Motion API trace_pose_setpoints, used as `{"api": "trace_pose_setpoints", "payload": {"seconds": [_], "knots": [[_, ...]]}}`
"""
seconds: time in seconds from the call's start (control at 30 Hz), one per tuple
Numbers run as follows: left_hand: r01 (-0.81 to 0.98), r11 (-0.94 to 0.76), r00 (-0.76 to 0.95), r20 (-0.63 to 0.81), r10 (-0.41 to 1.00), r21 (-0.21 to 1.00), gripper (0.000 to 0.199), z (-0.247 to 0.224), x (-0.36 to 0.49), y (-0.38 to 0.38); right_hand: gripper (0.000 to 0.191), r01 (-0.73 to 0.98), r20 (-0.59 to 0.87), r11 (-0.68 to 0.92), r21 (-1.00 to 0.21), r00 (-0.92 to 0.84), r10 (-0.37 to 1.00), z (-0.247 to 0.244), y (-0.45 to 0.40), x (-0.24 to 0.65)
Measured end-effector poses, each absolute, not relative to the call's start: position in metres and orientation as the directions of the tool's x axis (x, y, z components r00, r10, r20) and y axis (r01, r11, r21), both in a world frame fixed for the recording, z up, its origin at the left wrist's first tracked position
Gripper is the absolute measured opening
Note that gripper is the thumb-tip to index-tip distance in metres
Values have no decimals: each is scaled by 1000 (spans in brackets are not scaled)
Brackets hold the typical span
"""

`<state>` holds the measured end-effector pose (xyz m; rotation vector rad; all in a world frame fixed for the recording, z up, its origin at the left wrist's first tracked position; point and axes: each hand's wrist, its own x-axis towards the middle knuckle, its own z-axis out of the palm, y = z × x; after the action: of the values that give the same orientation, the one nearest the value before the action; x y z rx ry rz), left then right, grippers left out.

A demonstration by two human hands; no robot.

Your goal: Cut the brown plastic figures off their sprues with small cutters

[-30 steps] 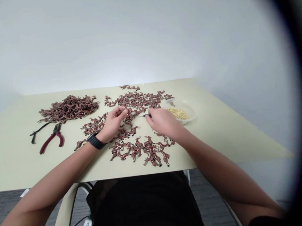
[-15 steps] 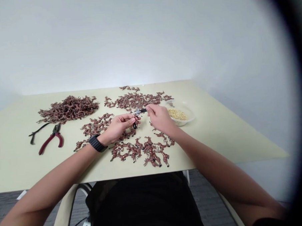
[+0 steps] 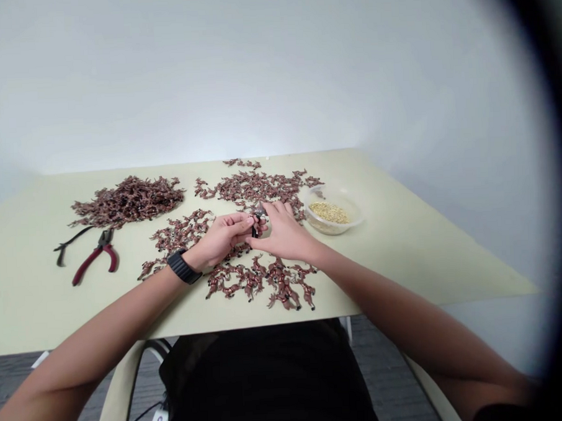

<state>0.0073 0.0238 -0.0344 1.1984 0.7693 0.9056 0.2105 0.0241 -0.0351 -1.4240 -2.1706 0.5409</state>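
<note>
Carefully, the left hand (image 3: pixel 221 239) and right hand (image 3: pixel 282 234) pinch a small horse figure (image 3: pixel 258 219) between their fingers (image 3: pixel 247 221), above the middle of the tabletop (image 3: pixel 386 262).

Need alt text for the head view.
The left hand pinches a small dark piece with the right hand close against it, over a pale table strewn with small brown horse figurines. A heaped pile of figurines and red-handled pliers lie to the left; a clear bowl of grain-like bits sits right.
</note>
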Motion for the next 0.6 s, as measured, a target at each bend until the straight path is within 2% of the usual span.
{"api": "trace_pose_setpoints", "payload": {"seconds": [0.13,0.27,0.47,0.53,0.6], "knots": [[-185,104,435,-13,900,977,27,-33,6,25,85,686,206,374,-624,-317,926,-33,24,209],[-235,131,395,-28,918,963,24,-35,5,27,78,684,188,379,-623,-339,922,-29,23,211],[-308,170,388,-40,921,936,22,-37,6,27,81,697,133,347,-628,-343,930,-24,21,213],[-315,168,382,-37,924,934,23,-36,6,27,77,670,175,362,-648,-331,927,-22,20,212],[-332,164,373,-30,927,929,23,-35,6,27,64,621,238,395,-677,-323,916,-18,21,212]]}}
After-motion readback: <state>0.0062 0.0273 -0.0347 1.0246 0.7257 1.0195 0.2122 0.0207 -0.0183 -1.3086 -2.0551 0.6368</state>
